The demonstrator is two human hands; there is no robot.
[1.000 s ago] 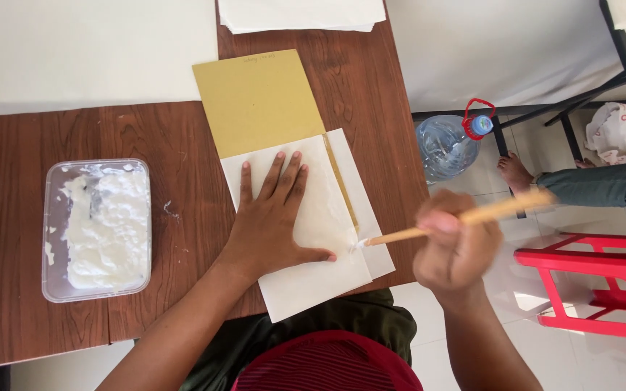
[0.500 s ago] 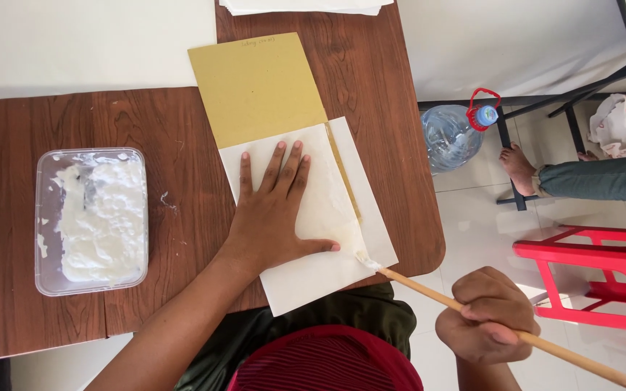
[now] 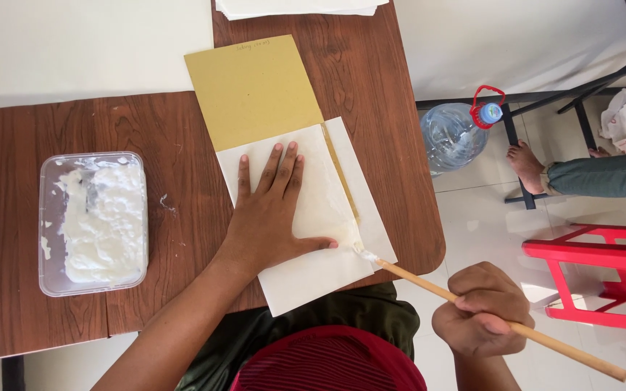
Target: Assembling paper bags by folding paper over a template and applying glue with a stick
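Note:
My left hand (image 3: 273, 213) lies flat, fingers spread, on a cream sheet of paper (image 3: 313, 279) that overlaps a mustard-yellow card (image 3: 251, 90) on the brown wooden table (image 3: 146, 123). My right hand (image 3: 483, 308) is closed around a long wooden brush (image 3: 472, 308) off the table's right edge. The white-tipped brush end touches the paper's right border, just beside my left thumb. A narrow white strip runs along the sheet's right side.
A clear plastic tub (image 3: 94, 223) of white paste sits at the table's left. White sheets (image 3: 298, 7) lie at the far edge. On the floor stand a water jug (image 3: 454, 134) and a red stool (image 3: 599, 279); another person's bare foot (image 3: 527, 163) rests nearby.
My right hand dropped from beside the paper to lower right, swinging the brush handle down and outward. The brush tip stayed at the paper's right edge. My left hand kept still.

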